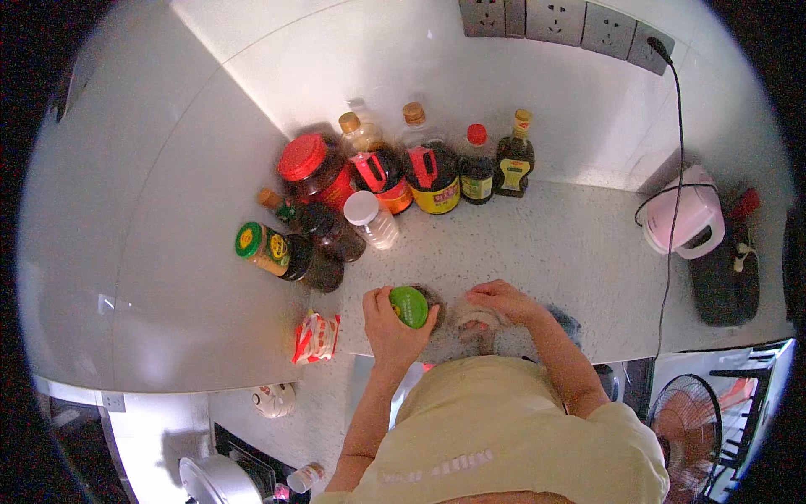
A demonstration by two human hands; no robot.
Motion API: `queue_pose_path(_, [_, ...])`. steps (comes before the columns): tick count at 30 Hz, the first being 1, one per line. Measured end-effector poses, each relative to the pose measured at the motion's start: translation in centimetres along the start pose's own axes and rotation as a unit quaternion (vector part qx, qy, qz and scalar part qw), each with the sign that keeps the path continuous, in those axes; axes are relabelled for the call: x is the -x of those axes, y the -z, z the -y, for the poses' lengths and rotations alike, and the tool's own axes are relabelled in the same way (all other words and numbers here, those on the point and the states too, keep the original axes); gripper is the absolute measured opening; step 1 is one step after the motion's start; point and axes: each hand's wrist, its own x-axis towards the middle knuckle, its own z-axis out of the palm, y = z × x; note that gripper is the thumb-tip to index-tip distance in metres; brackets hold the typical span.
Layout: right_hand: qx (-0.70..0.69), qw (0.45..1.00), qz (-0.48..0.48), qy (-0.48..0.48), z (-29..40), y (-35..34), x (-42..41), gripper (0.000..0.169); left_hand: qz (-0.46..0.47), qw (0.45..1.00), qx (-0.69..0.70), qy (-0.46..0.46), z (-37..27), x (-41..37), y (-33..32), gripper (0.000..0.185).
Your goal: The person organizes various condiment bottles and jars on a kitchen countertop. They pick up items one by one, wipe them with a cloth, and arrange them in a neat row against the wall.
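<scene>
My left hand (391,327) grips a container with a green lid (409,307), held over the speckled countertop near its front edge. To its right, my right hand (504,301) has its fingertips at the rim of a clear bag or container (480,321) with something pale and pinkish inside; its exact kind cannot be told. Behind my left hand stands a clear jar with a white lid (371,220). A red and white packet (317,338) lies to the left of my left hand.
Sauce bottles (434,170), a red-lidded jar (315,167) and a green-lidded jar (261,247) stand in the back left corner. At right are a pink kettle (680,217), its hanging black cord and a dark container (724,290). A fan (686,422) stands below the counter's right side.
</scene>
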Motion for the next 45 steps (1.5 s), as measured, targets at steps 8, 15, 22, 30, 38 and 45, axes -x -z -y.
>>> queue_pose_path(8, [0.253, 0.947, -0.193, 0.034, -1.1, 2.7, -1.2, 0.022, 0.046, 0.998, -0.042, 0.002, 0.7, -0.7, -1.1, 0.07])
queue_pose_path(15, [0.373, 0.885, -0.23, 0.156, -0.2, 0.7, -1.1, 0.036, 0.066, 0.998, -0.014, 0.011, 0.9, -0.9, -2.0, 0.07])
queue_pose_path(22, [0.33, 0.884, -0.145, 0.298, 6.4, -3.9, -1.0, 0.041, 0.08, 0.997, -0.013, -0.004, 1.7, -1.0, -2.7, 0.067])
queue_pose_path(30, [0.323, 0.866, -0.081, 0.373, 7.9, -6.2, -2.2, 0.051, 0.071, 0.997, 0.028, -0.02, 2.4, -0.7, -3.2, 0.066])
queue_pose_path(38, [0.351, 0.867, -0.056, 0.35, 8.9, -7.0, -2.0, 0.067, 0.021, 0.998, 0.054, -0.003, 2.8, 0.2, -2.9, 0.08])
queue_pose_path(45, [0.232, 0.93, -0.052, 0.28, 6.5, -6.9, -2.3, 0.088, 0.099, 0.954, 0.251, 0.131, 6.6, 4.0, -5.3, 0.105])
